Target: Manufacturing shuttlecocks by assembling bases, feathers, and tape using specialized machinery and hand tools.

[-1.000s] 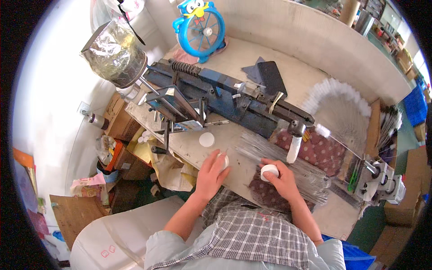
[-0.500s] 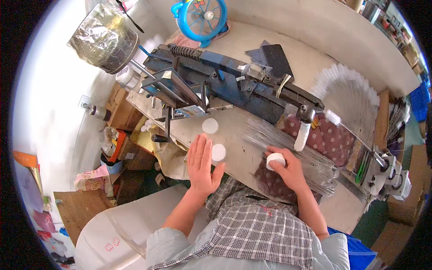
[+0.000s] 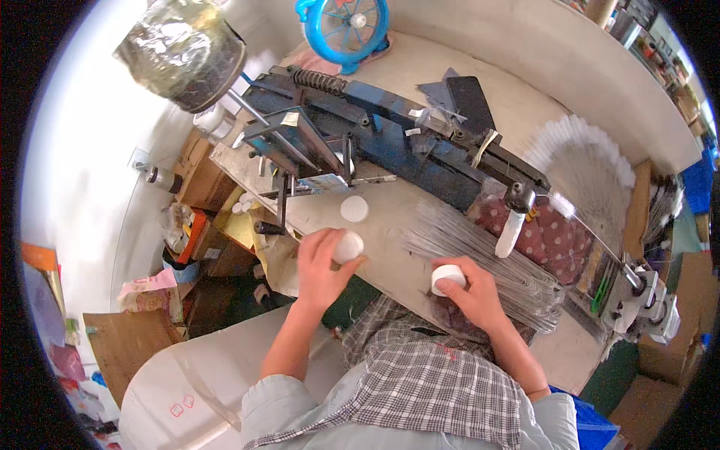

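While clamping a white roll (image 3: pixel 442 283) in the fingers of the right hand (image 3: pixel 471 291) and a white disc (image 3: pixel 348 246) in those of the left hand (image 3: pixel 319 268), by the near edge of the desk (image 3: pixel 384 244), could drop the disc over it through a slack pinch.

Observation: I can read no text or number here. Two small red outlined marks (image 3: pixel 188 401) sit on my white seat (image 3: pixel 217 375), lower left; a red mark (image 3: pixel 448 352) on my checked apron (image 3: pixel 442 390), lower centre. Both too small to decipher.
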{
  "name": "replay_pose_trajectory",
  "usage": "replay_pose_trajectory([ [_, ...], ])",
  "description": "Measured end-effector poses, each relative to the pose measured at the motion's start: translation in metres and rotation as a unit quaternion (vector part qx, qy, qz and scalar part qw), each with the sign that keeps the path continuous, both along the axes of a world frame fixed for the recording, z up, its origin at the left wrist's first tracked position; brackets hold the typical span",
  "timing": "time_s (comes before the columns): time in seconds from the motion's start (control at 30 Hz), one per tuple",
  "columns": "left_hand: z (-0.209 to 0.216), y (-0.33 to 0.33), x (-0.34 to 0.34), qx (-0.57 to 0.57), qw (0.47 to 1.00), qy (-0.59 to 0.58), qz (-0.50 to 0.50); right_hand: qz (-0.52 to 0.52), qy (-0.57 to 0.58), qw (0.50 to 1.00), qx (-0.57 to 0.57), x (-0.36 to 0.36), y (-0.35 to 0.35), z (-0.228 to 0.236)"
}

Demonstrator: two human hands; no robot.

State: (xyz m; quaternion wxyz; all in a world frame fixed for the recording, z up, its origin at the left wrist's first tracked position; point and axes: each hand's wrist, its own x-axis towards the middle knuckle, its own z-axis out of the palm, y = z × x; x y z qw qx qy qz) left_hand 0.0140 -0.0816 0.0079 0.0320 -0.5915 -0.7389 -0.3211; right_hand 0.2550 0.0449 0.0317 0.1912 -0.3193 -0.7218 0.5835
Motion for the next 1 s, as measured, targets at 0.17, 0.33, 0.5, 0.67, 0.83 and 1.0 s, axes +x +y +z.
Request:
replay_pose_trajectory([
  [0.17, -0.028, 0.0, -0.011, -0.006, 0.995, 0.021, 0.102, 0.075, 0.01, 0.996, 0.049, -0.044, -0.009, 0.0],
  [0.33, -0.027, 0.004, -0.003, 0.021, 0.985, 0.025, 0.172, 0.147, -0.056, 0.97, 0.185, -0.083, -0.019, -0.02],
  [0.5, -0.02, 0.003, -0.009, -0.021, 0.984, 0.023, 0.175, 0.116, -0.101, 0.949, 0.276, -0.102, -0.017, -0.031],
  [0.67, -0.012, -0.003, -0.027, -0.121, 0.992, 0.014, -0.016, 0.08, -0.034, 0.955, 0.284, -0.1, -0.011, -0.023],
  [0.83, -0.005, 0.002, -0.026, -0.053, 0.992, -0.025, 0.113, 0.03, -0.018, 0.984, 0.175, -0.082, 0.009, -0.005],
  [1.0, -0.039, 0.003, -0.038, -0.017, 0.983, -0.017, 0.182, 0.032, -0.037, 0.955, 0.292, -0.075, 0.011, 0.0],
])
